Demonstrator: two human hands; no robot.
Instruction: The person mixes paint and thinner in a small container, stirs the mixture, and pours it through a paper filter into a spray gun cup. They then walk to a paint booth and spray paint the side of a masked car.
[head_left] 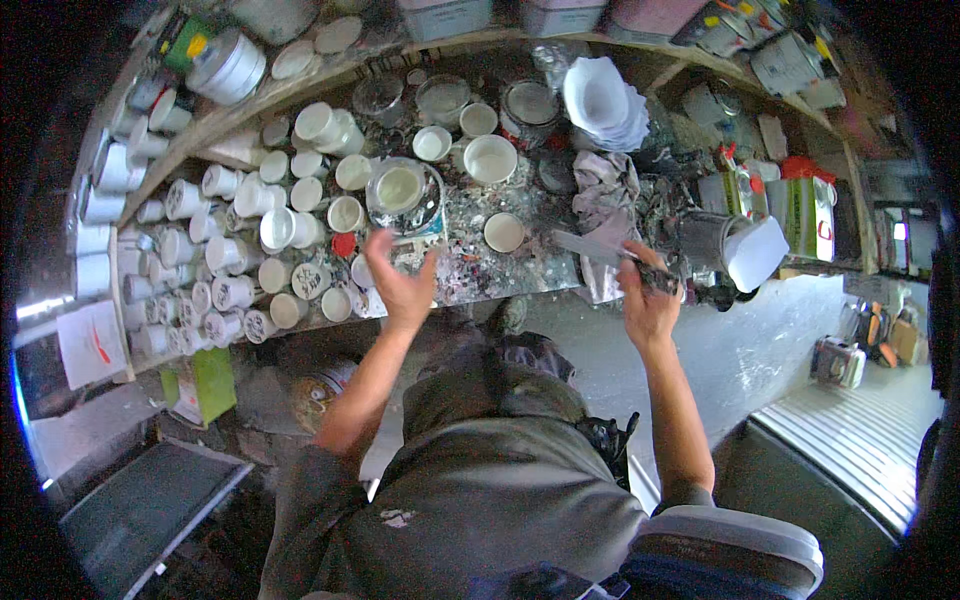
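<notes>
My left hand is over the bench's front edge, its fingers and thumb spread with nothing between them. Just beyond it stands an open paint can with a cup of pale liquid at its top. A small red cap lies to the left of that hand. In my right hand is a flat, pale grey strip, pointing left; its exact kind cannot be made out. Between the hands a pale paper cup stands on the paint-spattered bench. Crumpled grey cloth or paper lies beyond the strip.
Many white cups crowd the bench's left side. More cups and lidded cans stand at the back, beside stacked white paper funnels. To the right are a dark container with white paper and red-topped cans. Overhead shelves hold paint tins.
</notes>
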